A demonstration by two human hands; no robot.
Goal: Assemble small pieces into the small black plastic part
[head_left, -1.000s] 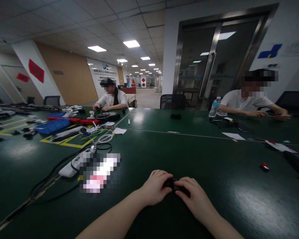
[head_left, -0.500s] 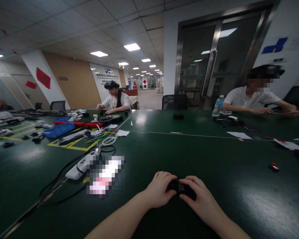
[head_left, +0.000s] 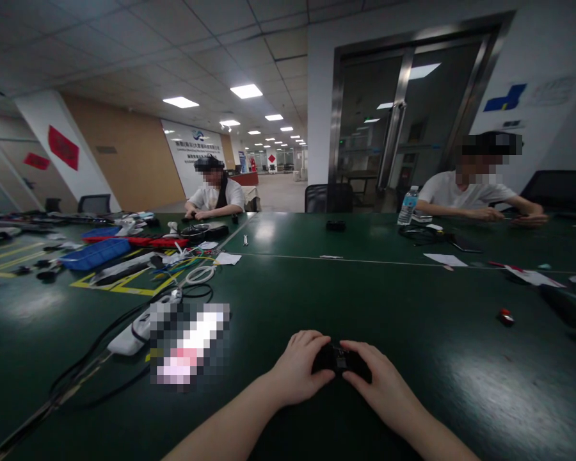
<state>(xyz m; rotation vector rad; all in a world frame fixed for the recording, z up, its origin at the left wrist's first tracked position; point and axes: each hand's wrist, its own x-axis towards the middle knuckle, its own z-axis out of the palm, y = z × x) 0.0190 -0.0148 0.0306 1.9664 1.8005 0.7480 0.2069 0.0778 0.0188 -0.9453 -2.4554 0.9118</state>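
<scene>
A small black device (head_left: 340,361) with a paler patch at its middle sits low over the near part of the green table (head_left: 288,301). My left hand (head_left: 300,368) grips its left end between thumb and fingers. On the opposite end, my right hand (head_left: 377,374) holds it in the same way, fingers curled over the far side and thumb at the near side. Both hands cover much of the device, so its exact kind is unclear. Whether it touches the tabletop I cannot tell.
Left of my hands lie a blurred-out bright screen (head_left: 196,346) and a white power strip (head_left: 129,336) with black cables. Farther off are a blue tray (head_left: 96,254), a water bottle (head_left: 408,206) and a small red object (head_left: 505,317). Two people sit across the table.
The view has swung slightly right, so the surroundings sit farther left. My hands keep their hold on the black device, and more of its middle shows between them.
</scene>
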